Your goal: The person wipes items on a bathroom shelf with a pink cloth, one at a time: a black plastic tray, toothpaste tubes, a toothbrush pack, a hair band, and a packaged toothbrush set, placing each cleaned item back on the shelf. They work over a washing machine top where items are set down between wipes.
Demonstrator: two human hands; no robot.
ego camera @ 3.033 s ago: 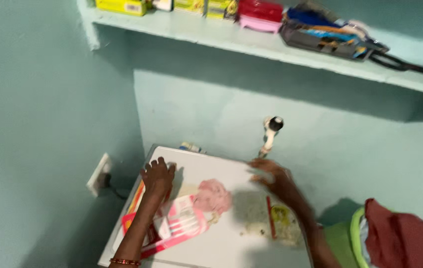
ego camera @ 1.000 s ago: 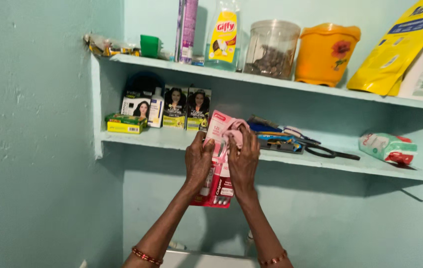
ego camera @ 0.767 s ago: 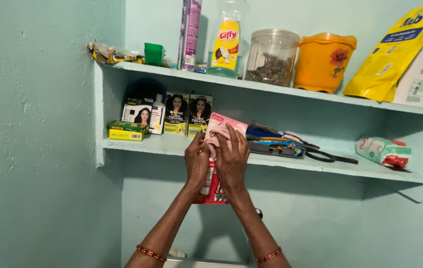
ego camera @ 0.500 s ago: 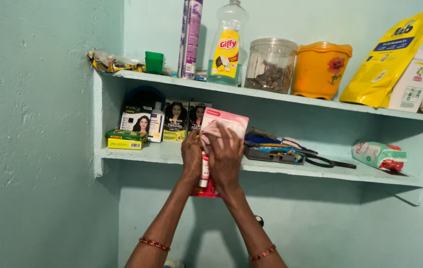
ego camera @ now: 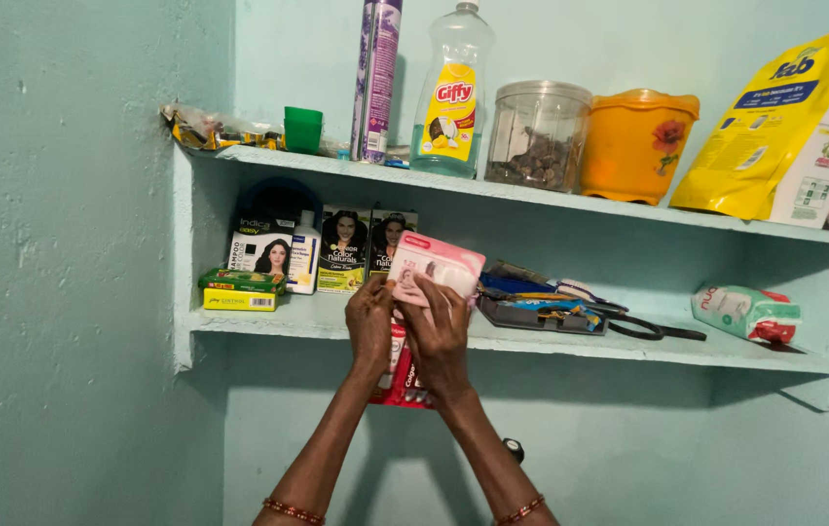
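Holding: I see left hand (ego camera: pixel 370 321) and right hand (ego camera: pixel 439 331) on pink packet (ego camera: pixel 432 268)
Fingers: both pinching packet
Shelf (ego camera: pixel 570 343): scissors (ego camera: pixel 643 326) at 3 o'clock

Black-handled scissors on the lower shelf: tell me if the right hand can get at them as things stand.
Probably not at once. The right hand, together with the left hand, grips a pink packet, so it is occupied. The black-handled scissors lie uncovered at the shelf front, just right of it.
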